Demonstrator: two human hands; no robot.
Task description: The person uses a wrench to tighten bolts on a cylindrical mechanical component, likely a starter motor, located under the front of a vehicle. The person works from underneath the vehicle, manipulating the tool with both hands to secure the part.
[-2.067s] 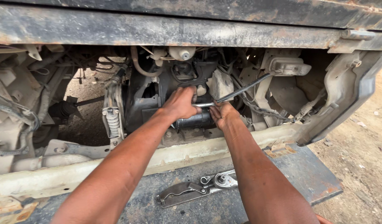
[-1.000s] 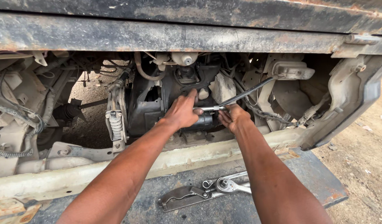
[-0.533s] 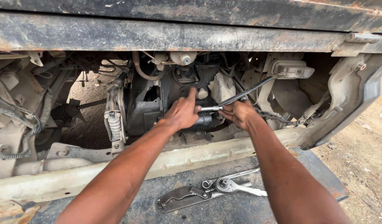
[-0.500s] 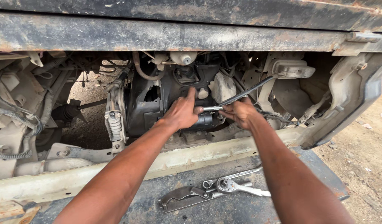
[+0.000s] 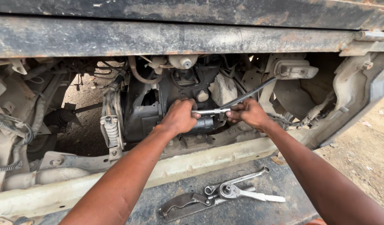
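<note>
Slim silver steel wrench (image 5: 210, 111) lies level across the dark engine block (image 5: 158, 108), far in the open vehicle bay: my right grip (image 5: 248, 113) is closed around its handle, my left grip (image 5: 180, 116) clasps its head end. Spare chrome ratchet and spanners (image 5: 237, 191) lie on the near grey panel (image 5: 167, 191).

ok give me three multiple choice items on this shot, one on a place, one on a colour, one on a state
1. Where do the spare tools lie?
A. on the dark panel below the hands
B. inside the engine bay
C. on the dirt at right

2. What colour is the wrench between the hands?
A. red
B. silver
C. yellow

3. What is the right hand doing?
A. hanging open
B. gripping the wrench handle
C. resting on the ground

Answers: 1 A, they rest on the flat panel; 2 B, bright metal; 3 B, fingers closed on it, while the left hand rests at the wrench's other end.
</note>
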